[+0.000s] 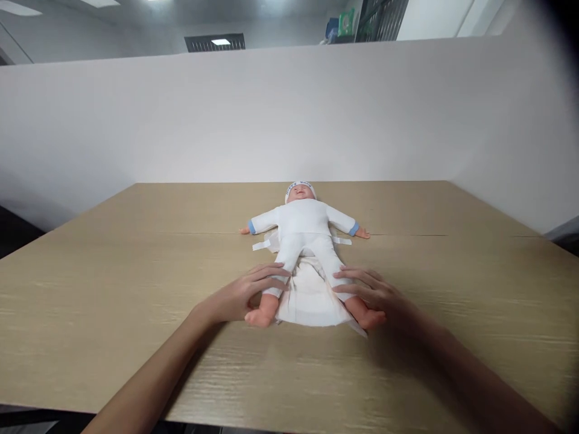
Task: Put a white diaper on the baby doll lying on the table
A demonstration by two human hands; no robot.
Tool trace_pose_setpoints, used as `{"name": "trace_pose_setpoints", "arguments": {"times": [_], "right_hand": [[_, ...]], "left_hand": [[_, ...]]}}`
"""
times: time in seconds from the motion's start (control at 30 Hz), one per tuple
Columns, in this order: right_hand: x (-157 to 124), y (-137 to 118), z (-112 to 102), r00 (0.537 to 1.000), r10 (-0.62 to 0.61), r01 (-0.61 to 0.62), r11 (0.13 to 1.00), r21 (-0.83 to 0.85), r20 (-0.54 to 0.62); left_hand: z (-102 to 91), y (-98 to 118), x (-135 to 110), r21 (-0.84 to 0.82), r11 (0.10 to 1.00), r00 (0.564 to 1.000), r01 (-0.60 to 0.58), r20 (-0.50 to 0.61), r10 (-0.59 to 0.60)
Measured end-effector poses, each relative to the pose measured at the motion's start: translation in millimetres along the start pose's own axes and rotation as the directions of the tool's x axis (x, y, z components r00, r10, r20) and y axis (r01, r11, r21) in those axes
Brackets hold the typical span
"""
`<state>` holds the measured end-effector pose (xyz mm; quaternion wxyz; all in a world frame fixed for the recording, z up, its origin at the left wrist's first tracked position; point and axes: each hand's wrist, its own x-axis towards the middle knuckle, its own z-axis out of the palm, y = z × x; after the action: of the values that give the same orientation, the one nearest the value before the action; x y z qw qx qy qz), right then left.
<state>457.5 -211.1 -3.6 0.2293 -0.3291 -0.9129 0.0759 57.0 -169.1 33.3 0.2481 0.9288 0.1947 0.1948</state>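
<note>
A baby doll point(304, 218) in a white suit with blue cuffs and a printed white cap lies on its back, arms spread and legs apart. Under its hips lies an unfolded white diaper point(312, 301); the front part is spread flat between the legs and the tabs stick out at both sides of the waist. My left hand point(253, 291) curls over the doll's lower leg on the left, fingers across the trouser leg. Over the other lower leg, my right hand point(368, 291) is laid in the same way, its thumb hidden.
The doll lies on a wide wooden table point(136, 271) with a seam running across it. White partition walls point(289, 114) enclose the back and sides. Beyond the top edge, a green package point(346, 23) is visible.
</note>
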Motion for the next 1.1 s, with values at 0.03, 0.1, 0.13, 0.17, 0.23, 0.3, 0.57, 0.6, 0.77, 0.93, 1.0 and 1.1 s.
{"name": "trace_pose_setpoints", "arguments": {"times": [0.03,0.1,0.13,0.17,0.23,0.3,0.57,0.6,0.77,0.93,1.0,1.1], "right_hand": [[-0.6,0.1,0.0,1.0,0.005,-0.005,1.0,0.012,0.002],[-1.3,-1.0,-0.7,1.0,0.021,-0.021,0.999,0.033,0.01],[-1.4,-2.4,-1.6,1.0,0.028,-0.028,0.999,0.041,0.014],[-1.2,-4.3,-2.8,0.999,0.036,-0.037,0.998,0.045,0.018],[-0.2,-9.5,-6.0,0.998,0.06,-0.061,0.997,0.044,0.032],[1.4,-15.3,-9.3,0.997,0.066,-0.067,0.997,0.042,0.032],[3.6,-15.0,-13.2,0.996,0.082,-0.085,0.992,0.092,0.031],[2.9,-11.1,-12.2,0.996,0.078,-0.081,0.991,0.106,0.033],[2.0,5.7,-11.2,0.997,0.047,-0.059,0.979,0.193,0.067],[10.6,-11.7,-22.2,0.997,0.059,-0.067,0.981,0.183,0.047],[13.4,-28.7,-21.4,0.995,0.096,-0.098,0.992,0.081,0.04],[15.5,-54.0,-9.0,0.989,0.144,-0.146,0.985,-0.089,-0.025]], "left_hand": [[-0.5,1.0,-0.1,0.015,1.0,1.0,0.003,0.009,-0.003],[0.0,2.9,0.0,0.045,0.999,1.0,-0.003,0.014,0.002],[0.7,3.5,0.1,0.059,0.998,1.0,-0.005,0.012,0.005],[1.5,3.9,0.1,0.072,0.997,1.0,-0.007,0.01,0.006],[3.1,4.1,0.0,0.091,0.996,1.0,-0.006,0.012,0.005],[4.2,3.6,-0.3,0.101,0.995,1.0,-0.005,0.015,0.003],[4.4,2.8,-0.1,0.066,0.998,1.0,0.013,0.001,-0.013],[3.8,4.3,0.6,0.045,0.999,1.0,0.028,-0.003,-0.028],[4.7,19.8,7.9,-0.042,0.991,0.991,0.128,-0.034,-0.129],[17.7,36.8,17.5,0.066,0.968,0.968,0.244,-0.079,-0.239],[23.9,41.5,20.7,0.131,0.953,0.96,0.274,-0.099,-0.263],[31.4,45.4,23.4,0.218,0.933,0.956,0.287,-0.129,-0.264]]}}
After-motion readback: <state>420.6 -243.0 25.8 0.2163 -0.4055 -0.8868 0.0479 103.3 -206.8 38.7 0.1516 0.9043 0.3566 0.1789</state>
